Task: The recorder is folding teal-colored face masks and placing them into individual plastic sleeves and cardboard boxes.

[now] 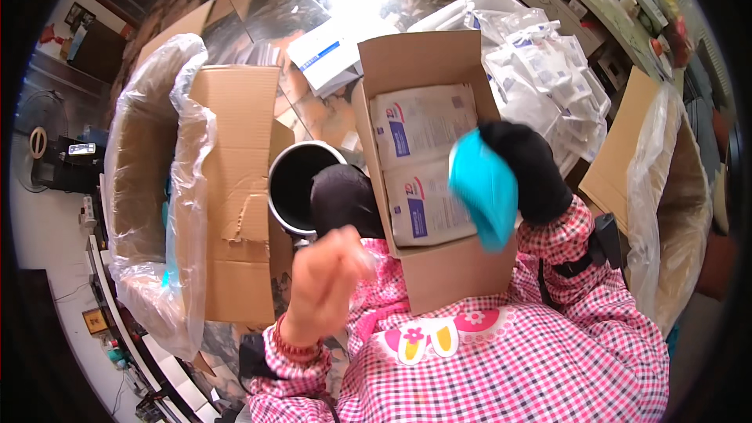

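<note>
My bare left hand [323, 282], a red bracelet at its wrist, is raised left of an open cardboard box [462, 274]. Its fingers are bent together and blurred; I cannot make out whether anything is in them. At the box's right side my right hand [533, 176], covered in black, holds a smooth turquoise piece [487, 192] with a rounded edge, blurred by motion; its exact kind is unclear. The hand's fingers are mostly hidden. Inside the box lie white printed packets [419, 121], and the turquoise piece overlaps them in view.
A dark round bin [294, 184] with a pale rim stands left of the box. Plastic-lined cartons flank me, one left [235, 188] and one right [681, 211]. Behind the box, white packets [540, 70] heap in a white tub. A white carton [325, 55] rests on the floor.
</note>
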Demonstrator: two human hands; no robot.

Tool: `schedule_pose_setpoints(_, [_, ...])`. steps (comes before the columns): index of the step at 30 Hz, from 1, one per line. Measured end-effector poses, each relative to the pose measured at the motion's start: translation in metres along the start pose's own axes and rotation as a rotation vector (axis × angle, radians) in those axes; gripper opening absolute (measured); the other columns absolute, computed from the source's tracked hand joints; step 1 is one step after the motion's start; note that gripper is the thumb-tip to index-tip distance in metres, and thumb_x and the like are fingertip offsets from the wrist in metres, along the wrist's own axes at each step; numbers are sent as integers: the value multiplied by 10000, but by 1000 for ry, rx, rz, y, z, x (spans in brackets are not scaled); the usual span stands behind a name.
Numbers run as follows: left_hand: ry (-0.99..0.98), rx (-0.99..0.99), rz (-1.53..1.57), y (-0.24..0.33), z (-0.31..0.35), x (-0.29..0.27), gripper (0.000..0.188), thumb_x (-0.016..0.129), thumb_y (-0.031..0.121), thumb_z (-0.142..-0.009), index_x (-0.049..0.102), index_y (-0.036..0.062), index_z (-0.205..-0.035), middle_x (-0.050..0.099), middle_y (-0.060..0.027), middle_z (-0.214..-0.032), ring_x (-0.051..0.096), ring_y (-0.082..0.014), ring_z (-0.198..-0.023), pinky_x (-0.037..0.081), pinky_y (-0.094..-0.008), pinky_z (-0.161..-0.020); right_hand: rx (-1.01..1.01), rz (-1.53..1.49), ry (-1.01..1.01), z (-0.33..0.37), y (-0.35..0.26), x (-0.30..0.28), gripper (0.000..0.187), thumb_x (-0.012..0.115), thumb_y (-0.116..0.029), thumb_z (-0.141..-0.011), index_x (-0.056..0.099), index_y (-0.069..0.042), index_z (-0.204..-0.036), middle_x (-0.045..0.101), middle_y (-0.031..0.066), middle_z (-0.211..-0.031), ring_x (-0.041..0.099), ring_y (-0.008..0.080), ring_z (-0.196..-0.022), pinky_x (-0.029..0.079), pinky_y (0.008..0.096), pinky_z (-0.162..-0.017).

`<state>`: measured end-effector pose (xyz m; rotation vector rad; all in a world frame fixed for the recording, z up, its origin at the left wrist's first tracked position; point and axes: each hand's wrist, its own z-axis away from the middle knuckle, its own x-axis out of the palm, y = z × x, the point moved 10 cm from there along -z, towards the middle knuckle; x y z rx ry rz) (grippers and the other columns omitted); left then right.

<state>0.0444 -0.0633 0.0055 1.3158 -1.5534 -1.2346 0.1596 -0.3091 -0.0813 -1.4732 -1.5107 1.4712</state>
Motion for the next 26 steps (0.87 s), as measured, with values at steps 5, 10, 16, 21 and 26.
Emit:
schedule_pose_setpoints(5, [-24, -228, -77, -28, -34, 22, 317, 590, -80, -903, 559, -17, -1211, 649, -103, -1093, 505, -98, -664, 434, -237, -613, 308, -314, -371, -10, -29, 56, 192, 650, -191, -961, 700, -7, -973, 677, 19, -902, 616, 97, -853, 499, 286, -788])
schedule_pose_setpoints(10, [-12, -172, 14, -62, -33, 47, 417, 609, -46, -884, 529, 2, -1290, 664, -144, -1138, 705, -248, -1001, 534, -320, -859, 522, -206, -347, 1, -18, 63, 210, 683, -232, -966, 713, -25, -981, 651, -1, -857, 580, 52, -831, 482, 255, -745])
schedule_pose_setpoints(16, [30, -215, -56, -71, -37, 53, 337, 615, 48, -926, 540, -5, -1250, 656, -94, -1058, 643, -161, -949, 507, -284, -854, 279, -134, -291, -2, -19, 65, 200, 673, -237, -971, 722, -44, -992, 675, 15, -864, 622, 90, -767, 495, 275, -715])
schedule_pose_setpoints(21, [-32, -248, 156, -86, -33, 62, 311, 618, 96, -948, 561, -11, -1234, 626, -38, -1080, 579, -90, -973, 482, -255, -884, 120, 156, -337, -7, -12, 65, 176, 632, -167, -975, 732, -58, -1069, 706, 117, -889, 676, 174, -790, 523, 285, -745])
schedule_pose_setpoints(26, [-131, -377, 230, -101, -26, 74, 266, 553, 104, -978, 572, 20, -1230, 643, -101, -1104, 597, -128, -957, 477, -266, -857, 8, 94, -657, 5, -29, 84, 379, 540, -174, -1027, 584, -173, -1404, 715, 189, -1087, 727, 218, -856, 565, 333, -844])
